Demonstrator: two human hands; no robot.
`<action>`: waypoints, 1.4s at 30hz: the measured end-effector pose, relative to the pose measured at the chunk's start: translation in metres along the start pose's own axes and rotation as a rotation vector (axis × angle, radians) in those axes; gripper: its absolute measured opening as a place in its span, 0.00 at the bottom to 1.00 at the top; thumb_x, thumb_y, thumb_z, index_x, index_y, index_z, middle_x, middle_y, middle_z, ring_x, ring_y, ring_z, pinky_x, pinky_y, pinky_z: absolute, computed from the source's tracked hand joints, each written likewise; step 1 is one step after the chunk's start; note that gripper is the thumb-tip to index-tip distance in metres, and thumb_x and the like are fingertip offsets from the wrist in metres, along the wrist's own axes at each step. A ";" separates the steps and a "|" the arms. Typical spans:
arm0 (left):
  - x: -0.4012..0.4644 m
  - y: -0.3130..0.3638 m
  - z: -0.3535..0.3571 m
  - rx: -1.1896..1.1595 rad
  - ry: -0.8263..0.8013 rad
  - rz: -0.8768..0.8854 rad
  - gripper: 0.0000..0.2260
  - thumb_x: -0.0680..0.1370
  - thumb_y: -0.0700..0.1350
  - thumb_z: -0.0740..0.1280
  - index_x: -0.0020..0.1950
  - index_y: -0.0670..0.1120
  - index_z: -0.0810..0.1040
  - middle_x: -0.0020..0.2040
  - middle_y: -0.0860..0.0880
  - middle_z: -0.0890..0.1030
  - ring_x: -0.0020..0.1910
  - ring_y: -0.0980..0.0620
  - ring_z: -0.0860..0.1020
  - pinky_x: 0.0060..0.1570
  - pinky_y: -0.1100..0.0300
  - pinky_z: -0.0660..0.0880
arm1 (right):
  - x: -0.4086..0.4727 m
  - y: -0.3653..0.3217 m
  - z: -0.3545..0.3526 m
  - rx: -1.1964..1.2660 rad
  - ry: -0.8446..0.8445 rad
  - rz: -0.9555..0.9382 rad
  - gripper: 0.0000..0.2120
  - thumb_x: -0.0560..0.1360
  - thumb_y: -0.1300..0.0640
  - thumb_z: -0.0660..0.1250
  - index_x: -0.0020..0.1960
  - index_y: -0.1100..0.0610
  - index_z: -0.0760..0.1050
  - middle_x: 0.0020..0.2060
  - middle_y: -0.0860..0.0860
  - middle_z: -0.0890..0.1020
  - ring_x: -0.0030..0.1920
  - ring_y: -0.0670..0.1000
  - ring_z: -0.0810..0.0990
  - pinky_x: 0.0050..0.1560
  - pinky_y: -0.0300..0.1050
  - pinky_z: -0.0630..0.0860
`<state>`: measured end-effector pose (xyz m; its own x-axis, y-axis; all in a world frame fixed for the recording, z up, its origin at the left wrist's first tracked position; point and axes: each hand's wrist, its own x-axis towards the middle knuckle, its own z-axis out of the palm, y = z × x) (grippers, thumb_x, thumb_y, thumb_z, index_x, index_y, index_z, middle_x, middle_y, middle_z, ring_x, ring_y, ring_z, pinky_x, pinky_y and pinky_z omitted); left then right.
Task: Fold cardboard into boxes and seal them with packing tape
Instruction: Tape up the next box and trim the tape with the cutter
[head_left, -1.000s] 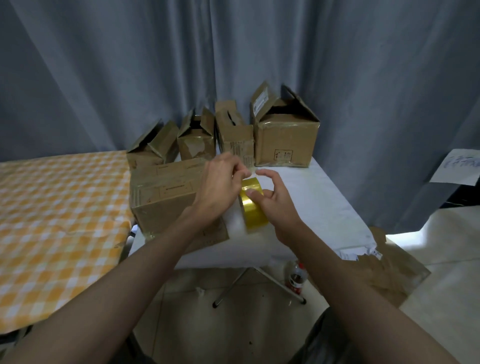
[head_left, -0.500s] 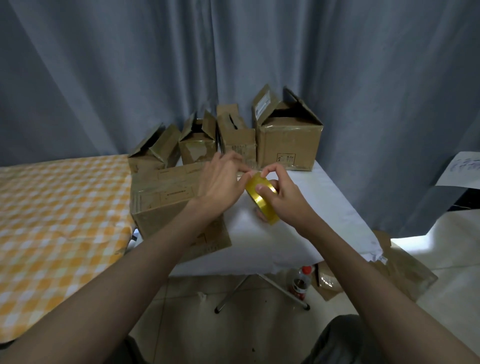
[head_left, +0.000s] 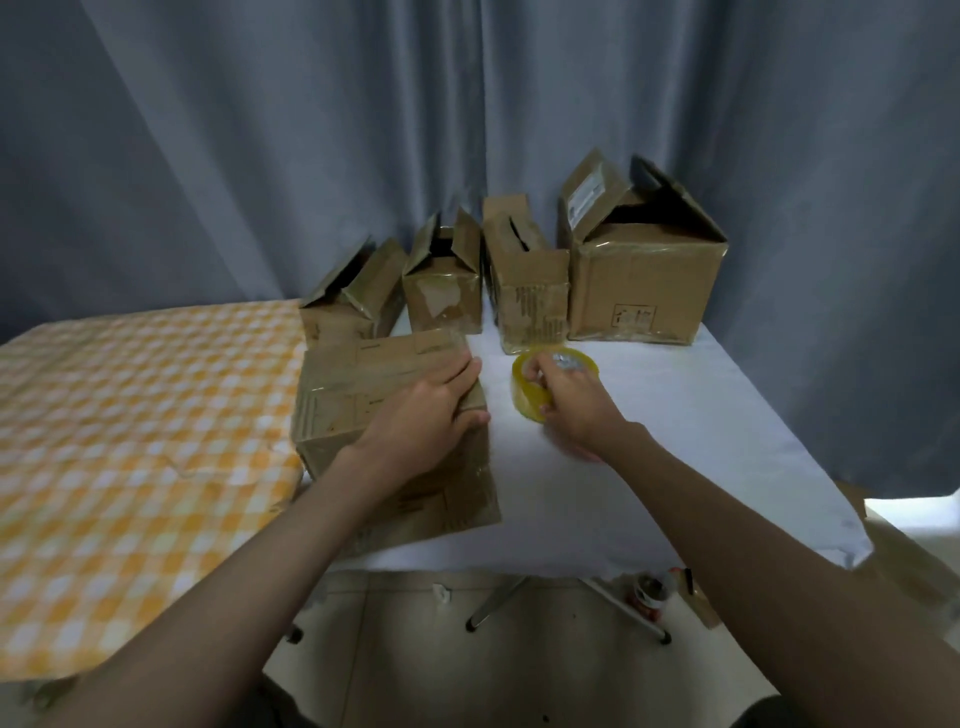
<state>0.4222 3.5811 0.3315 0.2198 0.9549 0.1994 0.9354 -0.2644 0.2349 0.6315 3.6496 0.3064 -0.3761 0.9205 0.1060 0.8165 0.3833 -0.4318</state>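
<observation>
- The closed cardboard box (head_left: 384, 415) is seen lying on the left part of the white bench (head_left: 701, 441), its near side overhanging the front edge.
- The left hand (head_left: 431, 421) is laid flat on the top of that box near its right end; its grip is spread, the fingers straight and the thumb down over the right edge.
- The yellow tape roll (head_left: 530, 392) is held just right of the box, tilted on its edge at the bench surface; whether it touches the bench cannot be told.
- The right hand (head_left: 571, 405) is curled round the roll, the grip pinching its rim with fingertips inside the core.
- Four open boxes (head_left: 644, 291) are ranged along the back of the bench against a grey curtain (head_left: 260, 156), the largest at the right.
- An orange checked cloth (head_left: 130, 441) covers the surface adjoining on the left.
- A bottle (head_left: 649, 592) stands on the floor beneath the bench.
</observation>
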 end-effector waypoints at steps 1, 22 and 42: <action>-0.002 -0.003 0.000 -0.001 0.002 0.018 0.32 0.80 0.59 0.63 0.80 0.51 0.58 0.80 0.52 0.59 0.77 0.50 0.61 0.75 0.47 0.62 | 0.002 0.001 0.005 -0.019 0.000 -0.002 0.20 0.73 0.66 0.64 0.62 0.52 0.66 0.59 0.58 0.76 0.59 0.61 0.73 0.53 0.52 0.71; -0.018 -0.005 -0.004 -0.026 0.087 0.060 0.31 0.75 0.60 0.68 0.76 0.54 0.66 0.76 0.57 0.66 0.74 0.55 0.65 0.71 0.55 0.65 | 0.093 -0.088 -0.009 0.351 -0.002 -0.044 0.13 0.81 0.64 0.60 0.54 0.59 0.83 0.55 0.55 0.84 0.59 0.51 0.79 0.51 0.32 0.68; -0.016 0.014 -0.005 -0.064 0.257 -0.007 0.09 0.76 0.55 0.68 0.47 0.54 0.70 0.46 0.57 0.72 0.45 0.57 0.70 0.44 0.62 0.68 | 0.085 -0.060 -0.012 0.702 -0.220 0.104 0.12 0.78 0.54 0.71 0.54 0.62 0.83 0.39 0.54 0.80 0.38 0.47 0.77 0.38 0.37 0.76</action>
<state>0.4305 3.5615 0.3368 0.1284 0.8934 0.4306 0.9154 -0.2737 0.2951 0.5556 3.7061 0.3519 -0.4513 0.8846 -0.1173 0.4085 0.0880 -0.9085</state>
